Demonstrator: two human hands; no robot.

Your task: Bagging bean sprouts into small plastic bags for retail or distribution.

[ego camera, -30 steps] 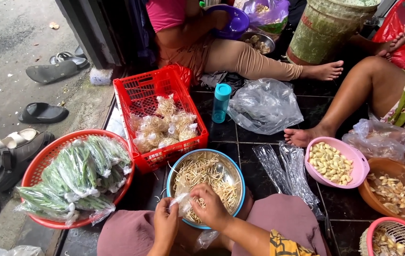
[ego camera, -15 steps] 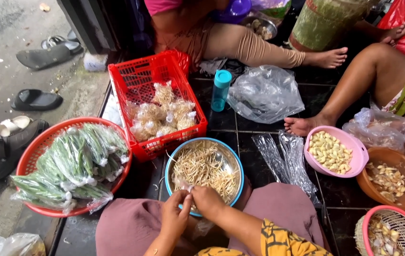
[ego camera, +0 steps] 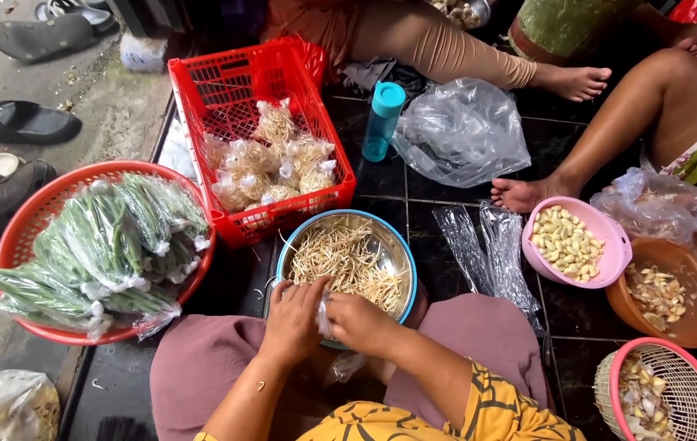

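1. Head view: the left hand [ego camera: 293,320] and right hand [ego camera: 362,321] meet at the near rim of the metal bowl [ego camera: 404,263] of bean sprouts [ego camera: 347,265], both closed on a small clear plastic bag [ego camera: 325,314] — light, limp and slippery, probably best pinched at its mouth.
2. Room is tight: the red crate [ego camera: 238,98] sits just behind the bowl, the red basket [ego camera: 34,214] of bagged greens to the left — only bare floor [ego camera: 434,204] on the right.

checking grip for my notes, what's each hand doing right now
Left hand: closed on the small clear bag, at the rim of the sprout bowl.
Right hand: closed on the same bag.
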